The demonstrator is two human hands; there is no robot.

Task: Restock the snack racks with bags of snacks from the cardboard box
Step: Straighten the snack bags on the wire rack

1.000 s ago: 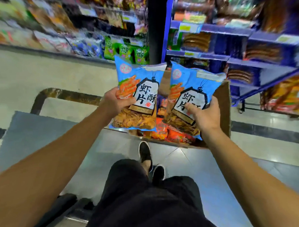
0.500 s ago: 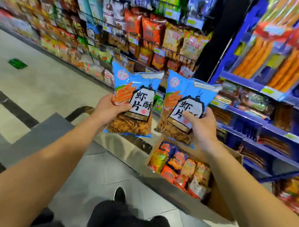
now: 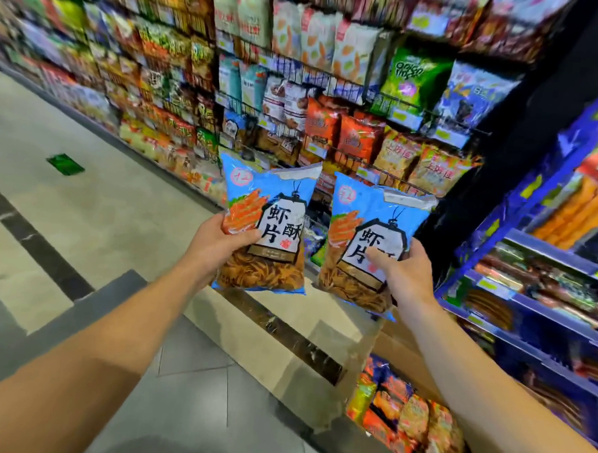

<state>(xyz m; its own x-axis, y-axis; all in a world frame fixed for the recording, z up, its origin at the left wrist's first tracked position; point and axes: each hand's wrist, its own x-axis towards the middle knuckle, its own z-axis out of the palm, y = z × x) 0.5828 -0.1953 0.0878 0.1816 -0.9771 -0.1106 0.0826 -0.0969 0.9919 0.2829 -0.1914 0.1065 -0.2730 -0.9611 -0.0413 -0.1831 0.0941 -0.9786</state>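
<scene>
I hold two identical blue snack bags upright in front of the snack racks [image 3: 331, 80]. My left hand [image 3: 218, 243] grips the left blue bag [image 3: 274, 211] at its lower left side. My right hand [image 3: 405, 275] grips the right blue bag [image 3: 362, 229] at its lower right side, thumb across the front label. The cardboard box [image 3: 392, 343] sits on the floor at lower right, below my right forearm, with several orange and red snack bags [image 3: 402, 412] inside. The wire racks beyond the bags are packed with colourful packets.
A blue shelf unit [image 3: 541, 305] with sausages and packaged goods stands at the right, beside a black pillar [image 3: 520, 140]. The tiled aisle floor [image 3: 96, 210] runs off to the left, with a green floor marker [image 3: 65, 164]. The rack's low base edge [image 3: 286, 325] crosses in front of me.
My view has tilted up from the box toward the racks. Both hands have lifted the blue bags up and away from the box, which now lies lower right.
</scene>
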